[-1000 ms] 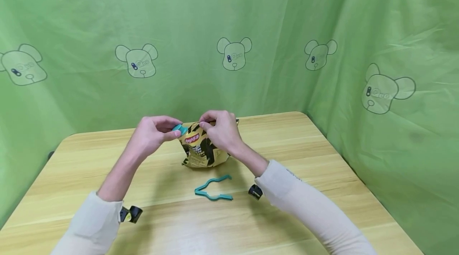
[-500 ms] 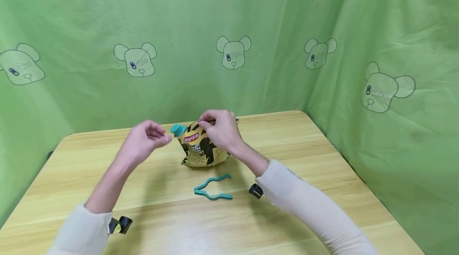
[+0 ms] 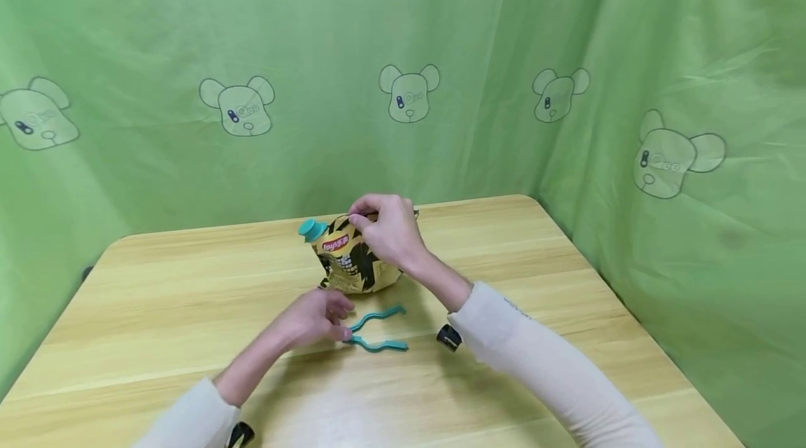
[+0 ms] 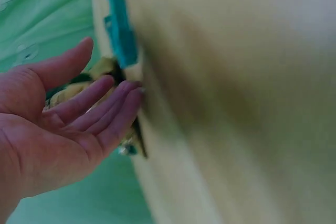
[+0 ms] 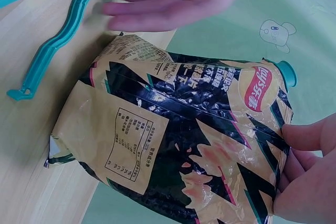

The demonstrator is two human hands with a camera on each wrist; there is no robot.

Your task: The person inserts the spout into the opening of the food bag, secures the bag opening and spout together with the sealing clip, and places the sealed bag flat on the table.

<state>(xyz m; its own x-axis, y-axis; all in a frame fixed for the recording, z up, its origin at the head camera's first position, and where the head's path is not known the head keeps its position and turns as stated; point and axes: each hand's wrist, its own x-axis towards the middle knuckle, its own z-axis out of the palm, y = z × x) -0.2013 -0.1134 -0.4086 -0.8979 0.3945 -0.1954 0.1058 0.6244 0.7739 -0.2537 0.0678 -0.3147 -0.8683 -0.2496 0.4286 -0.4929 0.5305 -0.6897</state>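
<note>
A gold and black Lay's chip bag [image 3: 348, 271] stands near the back of the table. My right hand [image 3: 393, 232] pinches its top edge, with thumb and fingers on either side in the right wrist view. A teal spout cap [image 3: 311, 229] sits on the bag's upper left corner. In front of the bag, a teal hinged bag clip [image 3: 380, 346] lies spread in a V on the table. My left hand [image 3: 310, 320] is at the clip's hinge end; in the left wrist view its fingers [image 4: 100, 111] are extended and relaxed, close beside the clip [image 4: 122, 32].
The wooden table [image 3: 504, 378] has rounded back corners. Green curtain [image 3: 315, 28] printed with bear heads hangs behind it and along the right side. Black wrist mounts [image 3: 449, 337] show at the sleeves.
My left hand has let go of the teal cap, drawn back left, then come down and toward me to the clip. The right hand stays on the bag's top edge.
</note>
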